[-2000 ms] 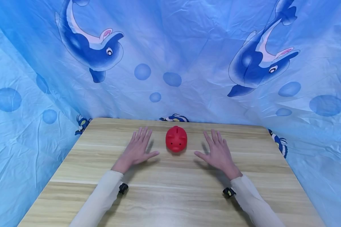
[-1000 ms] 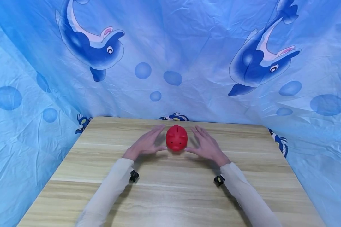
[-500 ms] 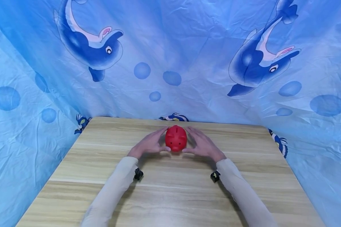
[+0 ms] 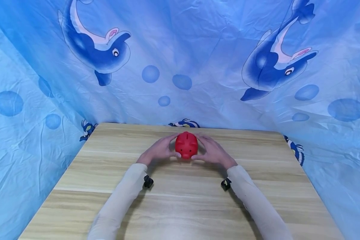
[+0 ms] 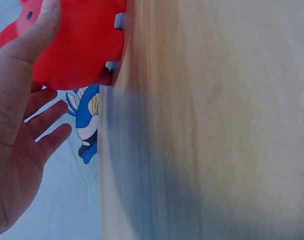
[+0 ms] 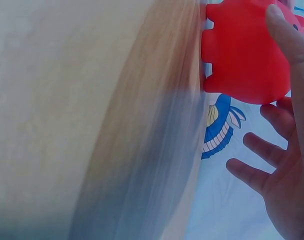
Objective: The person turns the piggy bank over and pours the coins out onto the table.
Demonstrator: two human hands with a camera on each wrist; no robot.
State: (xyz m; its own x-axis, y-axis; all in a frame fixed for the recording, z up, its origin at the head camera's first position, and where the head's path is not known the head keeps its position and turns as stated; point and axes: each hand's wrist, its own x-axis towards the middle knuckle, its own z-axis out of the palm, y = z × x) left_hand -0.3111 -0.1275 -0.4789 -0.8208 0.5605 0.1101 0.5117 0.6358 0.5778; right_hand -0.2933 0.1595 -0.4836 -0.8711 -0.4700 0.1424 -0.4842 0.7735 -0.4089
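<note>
Wooden table (image 4: 180, 203) stretches wide to either side, its far edge (image 4: 243, 130) near the piggy bank (image 4: 186, 146) gripped between my curved left hand (image 4: 159, 149) and right hand (image 4: 213, 151).

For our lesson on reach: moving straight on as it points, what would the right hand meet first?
The right hand would likely meet the red piggy bank first; whether they touch is unclear.

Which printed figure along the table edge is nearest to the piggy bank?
The middle figure, directly behind the piggy bank; the left one and right one are farther away.
</note>
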